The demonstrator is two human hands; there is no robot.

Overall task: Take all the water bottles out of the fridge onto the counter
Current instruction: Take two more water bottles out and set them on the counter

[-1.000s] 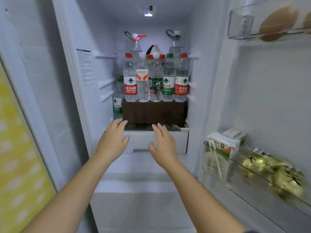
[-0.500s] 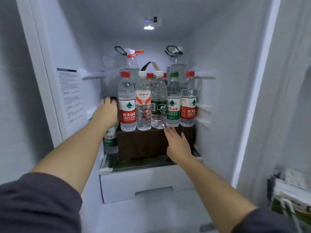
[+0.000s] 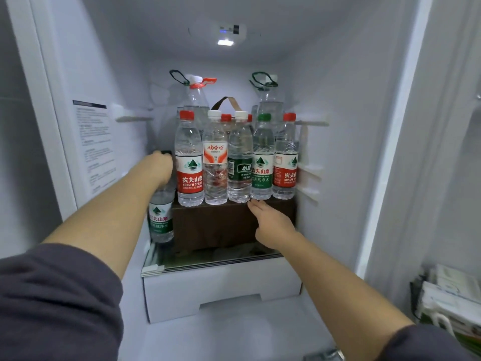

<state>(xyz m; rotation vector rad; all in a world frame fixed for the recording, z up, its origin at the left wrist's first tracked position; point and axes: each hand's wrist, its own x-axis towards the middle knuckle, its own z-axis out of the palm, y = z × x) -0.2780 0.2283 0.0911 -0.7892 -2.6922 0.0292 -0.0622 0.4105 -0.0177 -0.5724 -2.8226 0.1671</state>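
Several water bottles stand in a row on a dark brown box (image 3: 221, 225) inside the fridge: a red-label bottle (image 3: 189, 162) at the left, a white-capped one (image 3: 215, 162), a dark-green-label one (image 3: 240, 162), a green-label one (image 3: 262, 160) and a red-label one (image 3: 285, 160) at the right. Two big handled jugs (image 3: 195, 97) stand behind. A green-label bottle (image 3: 160, 217) stands lower, left of the box. My left hand (image 3: 162, 166) grips its top. My right hand (image 3: 270, 225) reaches with straight fingers to the box's top edge below the green-label bottle.
A glass shelf (image 3: 208, 261) carries the box above a white drawer (image 3: 221, 290). The fridge walls close in on both sides, with shelf rails (image 3: 309, 175) on the right. Cartons (image 3: 453, 300) sit in the door bin at the lower right.
The view has drawn closer into the fridge. My left hand went from the drawer front up to the top of the low green-label bottle. My right hand rose to the box's top edge.
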